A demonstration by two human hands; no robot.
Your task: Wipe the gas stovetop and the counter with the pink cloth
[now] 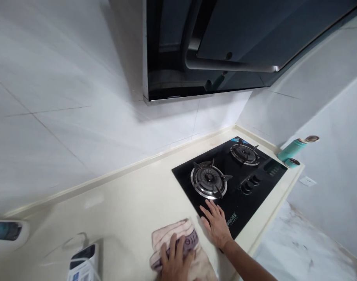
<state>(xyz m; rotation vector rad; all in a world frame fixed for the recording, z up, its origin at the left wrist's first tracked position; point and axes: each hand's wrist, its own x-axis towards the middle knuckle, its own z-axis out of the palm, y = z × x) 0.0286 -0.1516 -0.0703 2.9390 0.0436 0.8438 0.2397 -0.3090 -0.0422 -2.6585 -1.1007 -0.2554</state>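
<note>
My left hand [175, 262] presses down on a folded pinkish-beige cloth [169, 234] with a purple lettered band, its fingers bent into the fabric. The cloth lies on the cream countertop [131, 207], left of the stove. Fingers spread, my right hand [216, 223] rests at the near left edge of the black glass gas stove [239, 207], just below the left burner [209, 180]. Nothing shows in that hand. Farther back sits the right burner [245, 154], and black knobs [250, 184] are near the stove's front.
A dark range hood [225, 47] overhangs the stove. Teal bottle [292, 149] and its teal cup-like piece [292, 163] stand at the counter's right end. A white device [9, 234] and a white-and-black packaged item [84, 263] lie at left. A tiled wall [79, 117] runs behind.
</note>
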